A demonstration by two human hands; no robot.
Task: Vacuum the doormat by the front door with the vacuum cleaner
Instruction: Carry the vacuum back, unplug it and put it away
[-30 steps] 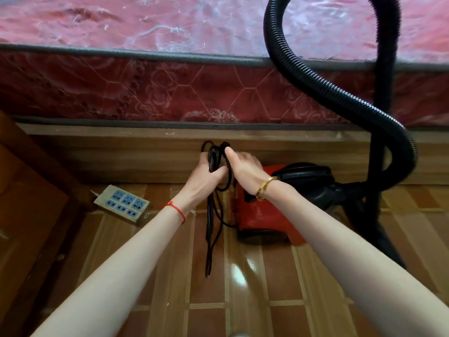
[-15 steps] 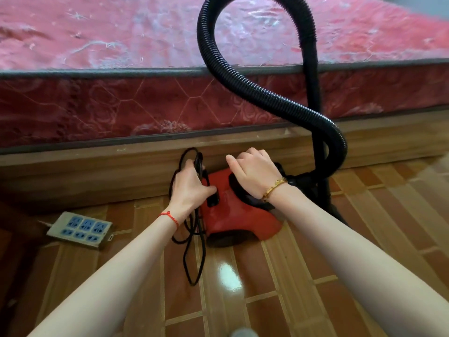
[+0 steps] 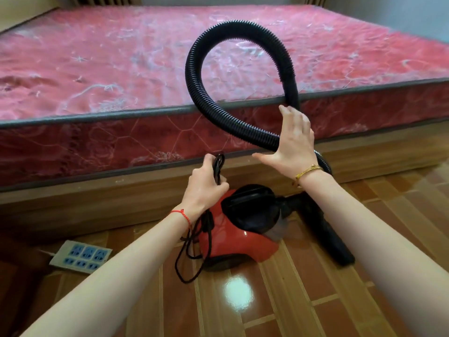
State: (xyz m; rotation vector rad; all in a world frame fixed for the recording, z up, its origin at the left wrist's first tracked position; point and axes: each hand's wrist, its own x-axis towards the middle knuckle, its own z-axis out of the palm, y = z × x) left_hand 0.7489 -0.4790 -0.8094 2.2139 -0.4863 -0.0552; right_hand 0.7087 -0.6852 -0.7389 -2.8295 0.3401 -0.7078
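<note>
A red and black canister vacuum cleaner (image 3: 239, 242) sits on the tiled floor against the bed base. Its black ribbed hose (image 3: 201, 93) loops up in front of the mattress and comes back down. My left hand (image 3: 206, 188) grips a bundle of the black power cord (image 3: 192, 259) just above the vacuum's left side; loops of cord hang down to the floor. My right hand (image 3: 291, 142) is raised with fingers spread, its palm against the hose where the loop crosses itself. The black floor nozzle (image 3: 332, 242) lies on the floor to the right of the canister. No doormat is in view.
A bed with a red patterned mattress (image 3: 145, 69) on a wooden base (image 3: 85, 198) fills the far side. A white and blue power strip (image 3: 81, 257) lies on the floor at the left. Glossy brown floor tiles (image 3: 315, 300) spread in front.
My right hand left the vacuum's top handle and rose to the hose loop. My left hand kept hold of the cord bundle. The view tilted up, showing more of the mattress.
</note>
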